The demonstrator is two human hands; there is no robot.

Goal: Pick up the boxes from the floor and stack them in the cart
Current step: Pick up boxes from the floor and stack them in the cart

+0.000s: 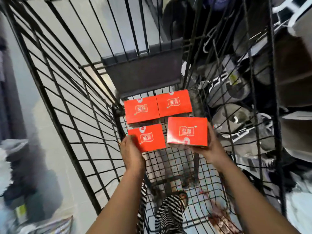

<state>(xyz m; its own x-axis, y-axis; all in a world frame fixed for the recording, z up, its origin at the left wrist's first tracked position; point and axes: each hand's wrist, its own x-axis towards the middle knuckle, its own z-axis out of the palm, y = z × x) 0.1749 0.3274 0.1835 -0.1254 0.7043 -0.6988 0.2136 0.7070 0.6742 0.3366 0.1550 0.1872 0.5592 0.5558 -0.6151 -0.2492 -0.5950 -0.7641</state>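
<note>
Several red boxes with gold labels are inside the black wire cart (79, 125). Two of them, the far left box (141, 109) and the far right box (173, 103), lie side by side against the cart's far end. My left hand (131, 152) holds the near left box (147, 137) at its near left corner, low in the cart just in front of the far pair. My right hand (209, 146) grips another red box (187, 130) from underneath and at its right side, raised a little above the cart's wire floor.
A dark grey fold-down flap (143, 71) hangs at the cart's far end. Shoes and hangers fill a rack (244, 98) beyond the cart's right side. Bags and dark clutter (25, 174) lie on the floor at left. Striped trouser legs (168, 215) show through the cart floor.
</note>
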